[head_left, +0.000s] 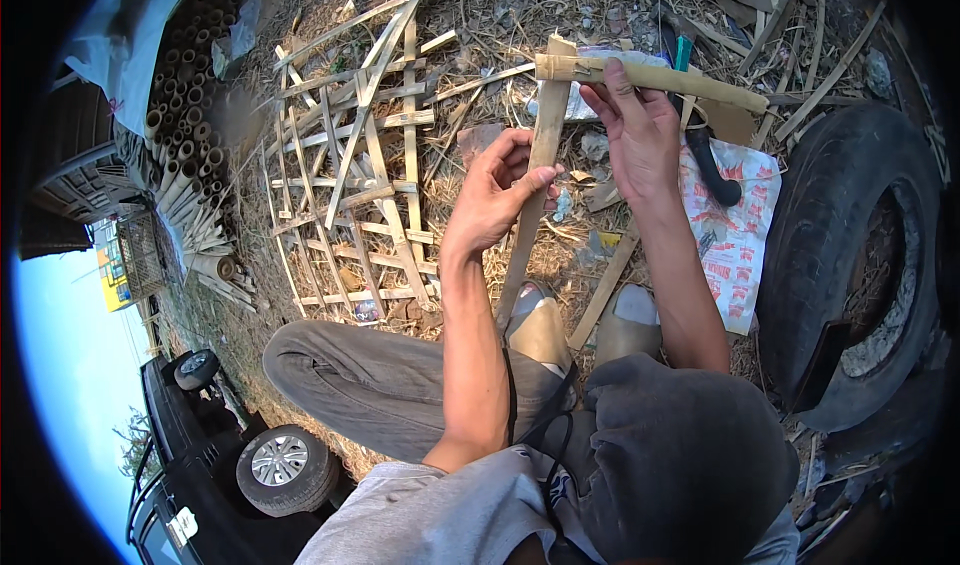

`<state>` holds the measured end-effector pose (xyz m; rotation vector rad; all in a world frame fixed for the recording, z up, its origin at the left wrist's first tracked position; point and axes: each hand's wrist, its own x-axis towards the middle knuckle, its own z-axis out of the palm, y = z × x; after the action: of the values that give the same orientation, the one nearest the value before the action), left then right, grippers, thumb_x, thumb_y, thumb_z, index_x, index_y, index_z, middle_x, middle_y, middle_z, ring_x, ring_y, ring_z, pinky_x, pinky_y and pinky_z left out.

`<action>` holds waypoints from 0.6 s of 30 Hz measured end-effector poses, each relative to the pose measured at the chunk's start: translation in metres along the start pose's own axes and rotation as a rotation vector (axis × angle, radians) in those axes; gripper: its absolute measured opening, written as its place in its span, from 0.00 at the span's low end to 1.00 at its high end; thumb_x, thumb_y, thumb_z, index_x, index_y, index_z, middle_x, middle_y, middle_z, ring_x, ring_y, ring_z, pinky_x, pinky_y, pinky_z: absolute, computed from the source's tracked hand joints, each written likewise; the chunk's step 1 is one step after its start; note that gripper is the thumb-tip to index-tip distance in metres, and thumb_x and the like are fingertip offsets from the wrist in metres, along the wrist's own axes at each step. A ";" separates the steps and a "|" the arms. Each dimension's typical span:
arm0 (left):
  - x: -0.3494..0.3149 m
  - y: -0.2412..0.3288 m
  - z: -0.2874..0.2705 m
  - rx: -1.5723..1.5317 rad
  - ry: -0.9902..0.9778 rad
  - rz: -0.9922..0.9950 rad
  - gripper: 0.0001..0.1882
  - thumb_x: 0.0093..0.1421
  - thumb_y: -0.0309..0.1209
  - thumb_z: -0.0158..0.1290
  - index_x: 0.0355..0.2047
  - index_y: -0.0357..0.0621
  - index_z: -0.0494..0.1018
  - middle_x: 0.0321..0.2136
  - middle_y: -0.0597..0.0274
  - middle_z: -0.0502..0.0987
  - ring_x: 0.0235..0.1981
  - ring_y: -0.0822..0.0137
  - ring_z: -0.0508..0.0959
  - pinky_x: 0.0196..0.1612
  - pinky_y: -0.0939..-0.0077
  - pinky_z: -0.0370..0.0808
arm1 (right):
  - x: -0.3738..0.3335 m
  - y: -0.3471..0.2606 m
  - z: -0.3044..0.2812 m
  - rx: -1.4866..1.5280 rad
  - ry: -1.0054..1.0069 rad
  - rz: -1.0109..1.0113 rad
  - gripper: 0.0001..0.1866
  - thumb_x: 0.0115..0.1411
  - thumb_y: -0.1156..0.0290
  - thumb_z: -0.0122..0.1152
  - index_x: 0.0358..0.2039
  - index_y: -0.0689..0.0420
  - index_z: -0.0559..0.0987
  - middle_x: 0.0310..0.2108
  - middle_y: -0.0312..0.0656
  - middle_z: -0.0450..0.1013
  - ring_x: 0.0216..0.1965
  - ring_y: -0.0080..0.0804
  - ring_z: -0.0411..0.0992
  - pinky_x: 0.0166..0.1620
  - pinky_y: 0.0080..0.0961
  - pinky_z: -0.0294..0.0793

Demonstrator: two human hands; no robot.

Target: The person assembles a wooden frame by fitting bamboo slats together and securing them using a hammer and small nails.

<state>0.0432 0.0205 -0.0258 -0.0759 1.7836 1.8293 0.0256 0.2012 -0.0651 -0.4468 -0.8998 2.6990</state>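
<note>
Between my feet stands a long flat bamboo slat (545,135), slightly tilted, with my left hand (497,193) closed around its middle. A second, shorter bamboo piece (710,85) lies crosswise over the slat's upper end and points to the right. My right hand (645,140) grips this piece from below, thumb on its near face and fingers partly hidden behind it. The two pieces touch near the slat's top; whether they are fastened there I cannot tell. Just right of my right hand, a curved black handle (712,170) rests on the ground.
Left of my hands lies a lattice of bamboo strips (410,175). A worn tyre (810,255) stands close on the right, beside a printed white-and-red sheet (735,255). Bamboo tubes (185,85) are stacked at the far left. A dark vehicle (190,465) is parked at lower left.
</note>
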 end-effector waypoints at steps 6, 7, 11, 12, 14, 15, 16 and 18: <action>0.005 -0.012 -0.005 -0.037 0.006 -0.107 0.18 0.64 0.29 0.62 0.51 0.39 0.70 0.38 0.60 0.80 0.38 0.71 0.81 0.44 0.73 0.80 | 0.007 0.021 0.003 0.011 0.101 0.040 0.13 0.65 0.68 0.68 0.44 0.62 0.77 0.39 0.45 0.80 0.39 0.31 0.81 0.45 0.27 0.84; 0.007 -0.015 -0.012 0.096 0.026 -0.057 0.18 0.65 0.30 0.62 0.52 0.40 0.71 0.38 0.64 0.80 0.39 0.74 0.79 0.45 0.75 0.78 | 0.007 0.025 0.008 -0.031 0.108 0.025 0.13 0.65 0.68 0.68 0.44 0.62 0.77 0.39 0.45 0.80 0.38 0.31 0.81 0.44 0.26 0.85; 0.028 -0.014 -0.028 0.142 0.184 -0.081 0.25 0.67 0.48 0.58 0.53 0.42 0.73 0.37 0.70 0.78 0.38 0.78 0.76 0.44 0.80 0.76 | 0.015 0.054 -0.001 -0.141 0.117 0.030 0.14 0.64 0.68 0.68 0.44 0.64 0.77 0.38 0.45 0.80 0.36 0.30 0.81 0.43 0.25 0.84; 0.043 -0.016 -0.031 0.091 0.212 -0.044 0.27 0.67 0.51 0.57 0.53 0.41 0.73 0.37 0.69 0.78 0.37 0.78 0.76 0.43 0.79 0.77 | 0.018 0.061 -0.004 -0.171 0.122 0.050 0.14 0.64 0.68 0.68 0.44 0.64 0.77 0.38 0.45 0.80 0.36 0.29 0.80 0.42 0.24 0.84; 0.075 -0.027 -0.038 0.034 0.204 -0.059 0.29 0.66 0.53 0.58 0.52 0.39 0.73 0.37 0.66 0.78 0.35 0.78 0.77 0.38 0.79 0.80 | 0.027 0.074 -0.013 -0.205 0.139 0.053 0.13 0.65 0.69 0.67 0.44 0.64 0.77 0.38 0.44 0.80 0.35 0.27 0.79 0.40 0.23 0.84; 0.088 -0.030 -0.039 0.124 0.143 -0.069 0.30 0.65 0.54 0.58 0.51 0.39 0.74 0.37 0.66 0.78 0.34 0.78 0.77 0.37 0.79 0.80 | 0.032 0.076 -0.020 -0.247 0.137 0.055 0.13 0.65 0.69 0.67 0.44 0.65 0.78 0.38 0.44 0.80 0.34 0.26 0.79 0.39 0.22 0.84; 0.096 -0.030 -0.046 0.223 0.089 -0.075 0.30 0.64 0.55 0.58 0.51 0.39 0.75 0.37 0.65 0.78 0.33 0.78 0.77 0.35 0.80 0.80 | 0.033 0.079 -0.020 -0.277 0.126 0.061 0.13 0.65 0.70 0.67 0.43 0.66 0.78 0.38 0.44 0.80 0.34 0.26 0.79 0.38 0.21 0.83; 0.110 -0.027 -0.045 0.274 0.050 -0.084 0.31 0.63 0.56 0.59 0.51 0.40 0.75 0.38 0.64 0.78 0.39 0.74 0.77 0.39 0.73 0.82 | 0.036 0.077 -0.023 -0.275 0.118 0.068 0.13 0.65 0.70 0.67 0.43 0.66 0.79 0.37 0.44 0.80 0.34 0.26 0.79 0.38 0.20 0.83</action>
<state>-0.0519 0.0165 -0.1017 -0.0895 2.0180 1.5225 -0.0105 0.1668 -0.1374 -0.6970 -1.2470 2.5839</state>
